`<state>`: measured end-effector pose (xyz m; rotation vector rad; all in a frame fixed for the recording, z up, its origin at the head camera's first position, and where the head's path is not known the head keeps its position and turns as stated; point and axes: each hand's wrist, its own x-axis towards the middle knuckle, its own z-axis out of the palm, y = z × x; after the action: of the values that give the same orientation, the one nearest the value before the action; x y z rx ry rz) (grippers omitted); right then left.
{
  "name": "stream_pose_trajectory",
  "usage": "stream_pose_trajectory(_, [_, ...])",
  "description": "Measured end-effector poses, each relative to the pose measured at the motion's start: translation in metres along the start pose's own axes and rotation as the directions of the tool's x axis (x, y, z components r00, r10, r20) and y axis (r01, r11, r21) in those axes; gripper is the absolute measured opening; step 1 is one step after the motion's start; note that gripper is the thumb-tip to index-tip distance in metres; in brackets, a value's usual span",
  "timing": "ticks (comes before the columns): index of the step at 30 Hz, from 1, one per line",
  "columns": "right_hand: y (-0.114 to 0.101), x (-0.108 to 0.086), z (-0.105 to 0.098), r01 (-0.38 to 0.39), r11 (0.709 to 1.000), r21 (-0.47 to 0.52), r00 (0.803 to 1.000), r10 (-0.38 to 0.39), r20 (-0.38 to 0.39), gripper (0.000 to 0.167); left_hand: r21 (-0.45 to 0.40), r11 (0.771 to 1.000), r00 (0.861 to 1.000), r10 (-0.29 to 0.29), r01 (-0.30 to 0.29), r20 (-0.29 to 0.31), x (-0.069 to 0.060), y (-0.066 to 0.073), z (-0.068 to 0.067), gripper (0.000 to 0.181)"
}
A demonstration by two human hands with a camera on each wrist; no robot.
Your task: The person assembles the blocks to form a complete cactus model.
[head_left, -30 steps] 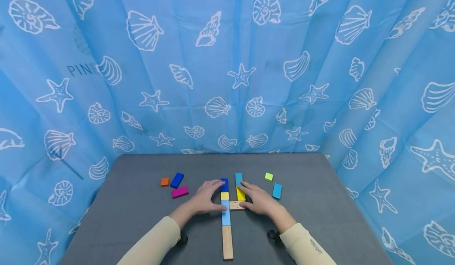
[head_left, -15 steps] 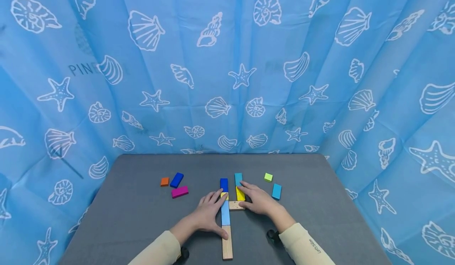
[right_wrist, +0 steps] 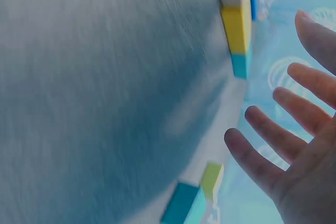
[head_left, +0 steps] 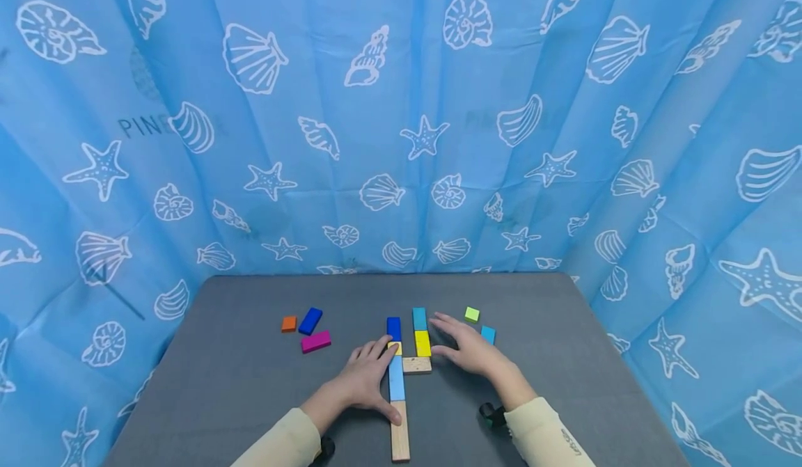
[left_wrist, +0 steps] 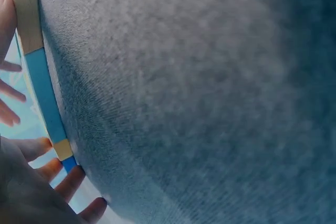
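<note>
A straight row of blocks lies on the table: a dark blue block, a small pale yellow block, a light blue block and a plain wooden block. My left hand touches this row, fingertips at the pale yellow block and thumb at the plain wooden one. To the right, a short wooden block joins the row's side, with a yellow block and a teal block lined up beyond it. My right hand hovers beside them, fingers spread and holding nothing.
On the left lie an orange block, a blue block and a magenta block. A lime block and another teal block, partly behind my right hand, lie on the right. A blue shell-print curtain hangs behind the grey table.
My left hand has slid nearer along the row, its thumb moving from the light blue block to the wooden one. My right hand has let go of the yellow block and shifted right.
</note>
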<state>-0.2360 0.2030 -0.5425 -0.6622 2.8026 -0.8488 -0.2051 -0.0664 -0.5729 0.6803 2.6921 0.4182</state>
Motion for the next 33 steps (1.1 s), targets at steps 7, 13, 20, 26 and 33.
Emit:
stream_pose_trajectory(7, [0.015,-0.010,-0.016,-0.029,0.999,-0.014,0.996,0.028,-0.082,0.059,0.017,1.000,1.000,-0.025,0.025,0.002,0.000,0.000,0.001,0.135])
stream_pose_trajectory(13, [0.027,-0.018,-0.023,-0.061,0.998,0.004,0.991,0.061,-0.117,0.060,-0.003,1.000,1.000,-0.019,0.019,-0.006,0.000,-0.001,0.000,0.135])
stream_pose_trajectory(20, [0.044,-0.025,-0.022,-0.215,0.971,-0.101,0.968,0.199,-0.154,0.064,-0.019,1.000,1.000,-0.017,0.017,-0.008,0.003,-0.002,0.005,0.137])
stream_pose_trajectory(26, [0.054,-0.027,-0.021,-0.323,0.941,-0.099,0.943,0.310,-0.123,0.068,-0.034,0.999,1.000,-0.019,0.019,-0.012,0.002,-0.002,0.004,0.137])
stream_pose_trajectory(33, [0.058,-0.025,-0.021,-0.345,0.936,-0.065,0.933,0.335,-0.133,0.067,-0.030,0.999,1.000,-0.013,0.013,-0.013,0.002,-0.003,0.005,0.137])
